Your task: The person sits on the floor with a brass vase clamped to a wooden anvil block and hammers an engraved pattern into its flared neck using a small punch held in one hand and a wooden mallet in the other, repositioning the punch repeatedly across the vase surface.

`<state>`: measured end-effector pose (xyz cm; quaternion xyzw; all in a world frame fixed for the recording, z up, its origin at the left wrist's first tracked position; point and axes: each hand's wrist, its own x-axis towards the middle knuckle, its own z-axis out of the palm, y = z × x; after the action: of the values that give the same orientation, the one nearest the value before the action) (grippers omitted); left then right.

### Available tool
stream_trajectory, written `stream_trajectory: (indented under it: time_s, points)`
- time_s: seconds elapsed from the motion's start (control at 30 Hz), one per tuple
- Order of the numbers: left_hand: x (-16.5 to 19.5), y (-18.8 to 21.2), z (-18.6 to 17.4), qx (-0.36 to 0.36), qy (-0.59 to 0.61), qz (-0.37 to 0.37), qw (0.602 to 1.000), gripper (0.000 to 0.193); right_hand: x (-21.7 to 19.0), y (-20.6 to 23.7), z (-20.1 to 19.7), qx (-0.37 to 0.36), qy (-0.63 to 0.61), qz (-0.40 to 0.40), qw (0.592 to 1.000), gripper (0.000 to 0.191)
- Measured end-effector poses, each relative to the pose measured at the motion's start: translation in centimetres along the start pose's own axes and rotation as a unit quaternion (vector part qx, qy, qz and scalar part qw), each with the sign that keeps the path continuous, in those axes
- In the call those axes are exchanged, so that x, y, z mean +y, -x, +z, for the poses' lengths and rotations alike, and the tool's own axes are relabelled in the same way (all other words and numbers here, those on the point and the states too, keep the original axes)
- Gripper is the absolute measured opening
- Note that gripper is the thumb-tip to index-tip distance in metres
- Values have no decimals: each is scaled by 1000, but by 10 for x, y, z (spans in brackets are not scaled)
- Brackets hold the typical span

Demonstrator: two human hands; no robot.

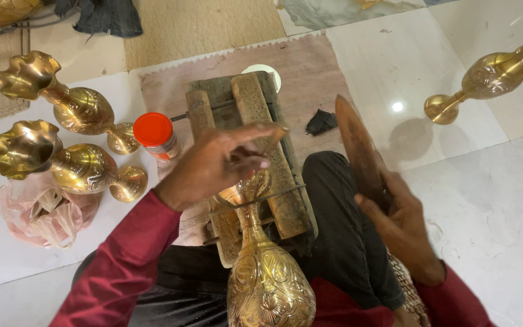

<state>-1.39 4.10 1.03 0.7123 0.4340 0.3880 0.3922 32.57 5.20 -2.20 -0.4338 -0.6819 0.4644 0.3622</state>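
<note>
A: What are your hands doing right now?

B: Your left hand (pixel 222 160) is hovering over the neck of the engraved brass vase (pixel 266 272) lying across your lap, its mouth resting against the wooden block (pixel 255 151) in front of you. The thumb and forefinger are pinching together around something thin at their tips; it may be a small punch or chisel, but the view is too blurred there to tell. The other fingers are curling loosely.

A: And the right one?

B: Your right hand (pixel 398 218) is wrapping around the lower end of a flat wooden mallet (pixel 358 148), fingers closed tight on it, the blade pointing up and away from you, just beside your dark trouser knee.

A: Where is the vase sitting, exactly?

B: Its round belly is lying between your thighs near the bottom edge, the neck pointing away from you, passing under a thin metal bar (pixel 258 200) that is crossing the block.

A: What else is lying around you?

B: Two finished brass vases (pixel 80 109) are lying on their sides to your left, above a crumpled pink plastic bag (pixel 37 209). A small jar with an orange lid (pixel 154 130) is standing near the block. Another brass vase (pixel 491 72) is lying well apart on the white floor tiles (pixel 485 200) to your right.
</note>
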Motion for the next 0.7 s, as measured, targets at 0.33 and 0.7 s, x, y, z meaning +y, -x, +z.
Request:
stream_trajectory:
  time_s: [0.33,0.7]
  points:
    - [19,-53,8,-231,-194,-69,951,47,31,32,21,45,35,68,996,53]
    - [29,-59,7,-248,-222,-60,941,48,40,39,24,100,-67,46,992,57]
